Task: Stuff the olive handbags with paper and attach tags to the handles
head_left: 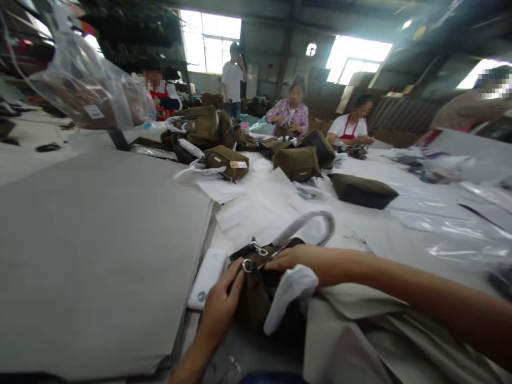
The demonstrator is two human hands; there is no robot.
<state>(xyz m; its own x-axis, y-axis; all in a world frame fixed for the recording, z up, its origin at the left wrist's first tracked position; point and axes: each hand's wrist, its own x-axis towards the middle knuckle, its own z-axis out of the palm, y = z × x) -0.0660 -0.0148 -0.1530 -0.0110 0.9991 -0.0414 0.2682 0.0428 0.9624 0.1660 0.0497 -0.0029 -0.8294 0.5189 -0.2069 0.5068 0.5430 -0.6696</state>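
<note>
An olive-brown handbag (254,298) with a dark lining stands in front of me, its top gaping. My left hand (222,304) grips its left edge beside a metal ring, fingers closed on the fabric. My right hand (294,261) reaches across into the mouth of the bag. Its visible fingers are stretched out; the tips are hidden inside. One wrapped handle (328,226) arches up behind the bag, and a white-wrapped strap end (290,298) hangs over the near side. A small clasp (260,249) lies on the top edge.
Left of the bag lie a white phone-like object (208,280) and a large grey board (100,256). Further back are several olive bags (296,162), white paper (256,205) and clear plastic sheets (456,229). Grey-beige cloth (352,330) lies at right. Several people work beyond.
</note>
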